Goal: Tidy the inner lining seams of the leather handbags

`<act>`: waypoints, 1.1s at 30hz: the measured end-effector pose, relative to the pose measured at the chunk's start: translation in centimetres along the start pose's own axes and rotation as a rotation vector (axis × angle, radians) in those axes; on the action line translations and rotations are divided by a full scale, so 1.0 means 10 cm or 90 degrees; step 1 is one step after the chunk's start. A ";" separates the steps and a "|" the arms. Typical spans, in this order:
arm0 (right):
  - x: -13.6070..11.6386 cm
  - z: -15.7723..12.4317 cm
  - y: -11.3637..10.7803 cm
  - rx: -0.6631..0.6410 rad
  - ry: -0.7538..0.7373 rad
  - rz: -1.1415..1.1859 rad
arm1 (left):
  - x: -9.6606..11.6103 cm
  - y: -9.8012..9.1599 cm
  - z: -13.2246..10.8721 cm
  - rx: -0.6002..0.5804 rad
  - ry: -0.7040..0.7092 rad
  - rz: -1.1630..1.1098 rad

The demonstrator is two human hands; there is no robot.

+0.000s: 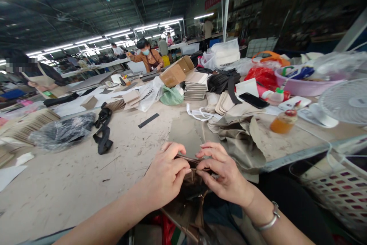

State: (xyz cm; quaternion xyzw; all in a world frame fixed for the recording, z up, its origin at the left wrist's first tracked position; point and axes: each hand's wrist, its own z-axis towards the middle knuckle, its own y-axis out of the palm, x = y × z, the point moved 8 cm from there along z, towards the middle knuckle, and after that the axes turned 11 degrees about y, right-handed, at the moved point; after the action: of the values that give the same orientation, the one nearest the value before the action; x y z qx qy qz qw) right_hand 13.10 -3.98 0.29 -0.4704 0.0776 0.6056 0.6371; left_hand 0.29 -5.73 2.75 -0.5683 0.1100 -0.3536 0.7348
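A brown piece of material [186, 208], folded and shiny, hangs at the table's near edge between both hands. My left hand [168, 176] pinches its upper edge, thumb and fingers pressed together. On the right side, my right hand [222, 172] grips the same edge close to the left fingertips, its fingers bent. Flat olive-brown sheets [185, 134] lie on the table just beyond the hands, and crumpled material of similar colour [242, 147] lies to their right. The lower part of the held piece is in shadow.
Black straps [103, 134] and a plastic-wrapped bundle [64, 130] lie left on the table [129, 172]. Stacked pieces [195, 85], a phone [254, 100], an orange-filled jar [283, 122] and a fan [345, 99] stand beyond and right. A perforated basket [341, 191] is below right. Several people are behind.
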 end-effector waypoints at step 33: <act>0.32 -0.01 -0.01 0.023 0.198 0.014 | -0.22 0.21 0.20 -0.102 -0.098 0.027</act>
State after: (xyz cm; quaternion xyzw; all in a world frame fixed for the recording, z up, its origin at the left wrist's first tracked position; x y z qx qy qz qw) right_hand 14.03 -1.84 -1.87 -0.5461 0.1912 0.5308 0.6193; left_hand 0.64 -2.56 1.00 -0.6485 0.0931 -0.2831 0.7005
